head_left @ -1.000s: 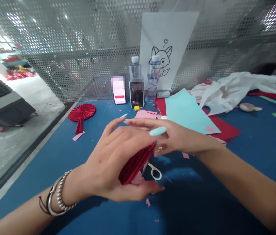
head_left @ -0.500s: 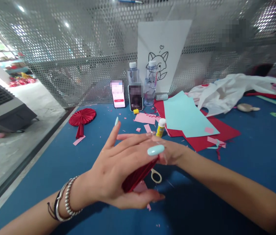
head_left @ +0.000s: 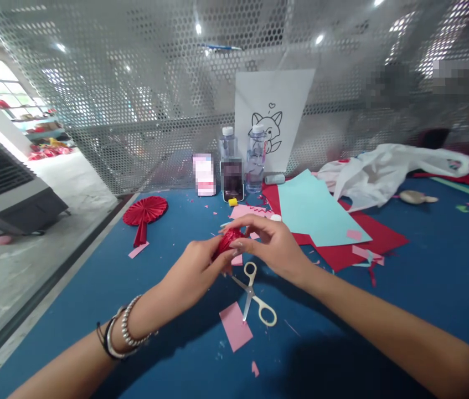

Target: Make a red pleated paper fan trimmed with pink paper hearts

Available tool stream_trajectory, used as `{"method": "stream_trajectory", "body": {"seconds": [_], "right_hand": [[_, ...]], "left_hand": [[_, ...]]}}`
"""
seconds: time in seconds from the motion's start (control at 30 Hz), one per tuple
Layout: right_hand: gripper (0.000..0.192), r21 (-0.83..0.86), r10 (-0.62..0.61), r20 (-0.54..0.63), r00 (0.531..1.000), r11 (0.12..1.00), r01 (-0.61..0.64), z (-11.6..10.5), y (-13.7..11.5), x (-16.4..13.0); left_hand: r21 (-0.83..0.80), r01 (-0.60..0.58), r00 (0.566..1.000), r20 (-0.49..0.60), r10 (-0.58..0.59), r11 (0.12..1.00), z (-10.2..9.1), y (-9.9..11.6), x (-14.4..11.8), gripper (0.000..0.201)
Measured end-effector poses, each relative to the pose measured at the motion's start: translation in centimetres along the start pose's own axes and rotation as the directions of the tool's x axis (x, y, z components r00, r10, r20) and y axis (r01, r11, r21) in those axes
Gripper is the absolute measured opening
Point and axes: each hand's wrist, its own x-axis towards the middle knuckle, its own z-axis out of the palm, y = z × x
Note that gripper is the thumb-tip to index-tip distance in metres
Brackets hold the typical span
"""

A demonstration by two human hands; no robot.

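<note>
Between my two hands is a piece of pleated red paper point(head_left: 229, 241), bunched small and partly covered by the fingers. My left hand point(head_left: 201, 266) is closed around its left and lower side. With thumb and fingers my right hand point(head_left: 273, 246) pinches its right end. Just below the hands, scissors point(head_left: 251, 291) with cream handles lie with blades spread on the blue table. One blade tip touches a pink paper rectangle point(head_left: 235, 327). Behind my right hand, only the white cap of a glue stick point(head_left: 276, 218) shows.
A finished-looking red paper fan point(head_left: 145, 213) lies at the left. Two phones point(head_left: 232, 180) lean before water bottles point(head_left: 256, 160). Light blue sheets point(head_left: 319, 213) overlap red paper point(head_left: 367, 233) at right, beside a white plastic bag point(head_left: 384, 169). Pink scraps point(head_left: 138, 250) are scattered around.
My hands have drawn together higher up and my fingers have closed around the red paper, which was under my spread left hand. The scissors and pink rectangle are now uncovered. The view has tilted up.
</note>
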Motion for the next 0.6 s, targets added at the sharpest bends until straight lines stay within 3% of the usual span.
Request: {"method": "stream_trajectory", "body": {"seconds": [0.13, 0.33, 0.47, 0.6], "right_hand": [[0.026, -0.131, -0.010, 0.044, 0.999, 0.991, 0.016, -0.3, -0.3, 0.0], [0.016, -0.092, 0.057, 0.091, 0.994, 0.995, -0.049, -0.3, -1.1, 0.1], [0.008, -0.088, 0.063, 0.036, 0.997, 0.994, -0.060, -0.1, -1.1, -0.1], [0.008, -0.055, 0.075, 0.059, 0.995, 0.996, -0.072, -0.2, -1.0, -0.1]], "left_hand": [[0.103, 0.007, 0.998, 0.059, -0.013, 0.995, -0.1, 0.1, -0.1, 0.032], [0.227, 0.015, 0.999, 0.039, -0.024, 0.974, 0.1, 0.3, -0.2, 0.033], [0.181, 0.023, 0.995, 0.090, -0.040, 0.983, 0.2, 0.6, -0.2, 0.036], [0.073, 0.042, 0.990, 0.131, -0.051, 0.996, -0.1, 1.2, -0.2, 0.042]]}}
